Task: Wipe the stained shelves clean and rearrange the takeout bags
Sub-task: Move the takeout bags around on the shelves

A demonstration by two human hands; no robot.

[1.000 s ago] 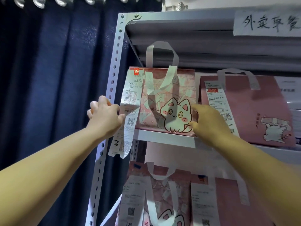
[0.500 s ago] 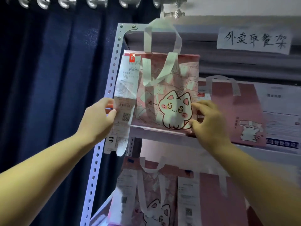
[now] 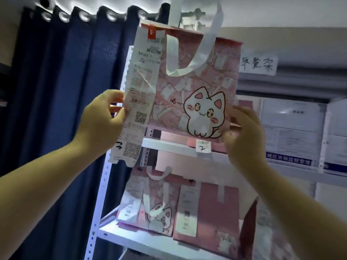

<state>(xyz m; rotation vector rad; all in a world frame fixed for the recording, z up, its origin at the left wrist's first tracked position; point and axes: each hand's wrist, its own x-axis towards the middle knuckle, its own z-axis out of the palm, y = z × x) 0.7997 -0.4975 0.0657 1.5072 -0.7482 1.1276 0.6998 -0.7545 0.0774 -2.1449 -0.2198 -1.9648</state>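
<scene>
One held bag [image 3: 199, 87], one bag behind [image 3: 248, 105], two lower bags [image 3: 159, 212], two hands [image 3: 101, 124], two shelves [image 3: 169, 145], one curtain [image 3: 65, 91].

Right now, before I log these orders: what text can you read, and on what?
"WF029": receipt on the bag.
"3": handwritten, receipt's foot.
"喵~": bag, beside the cat.
"2": tag on the shelf edge.
"取餐架": paper sign.
"城区市场监督管理": blue strip.
Small print, wall notices: too blurred.

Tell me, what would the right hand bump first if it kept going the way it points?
The cat bag itself: the right hand grips its lower corner. Past that, probably the pink bag on the shelf behind, though depth is unclear.
</scene>
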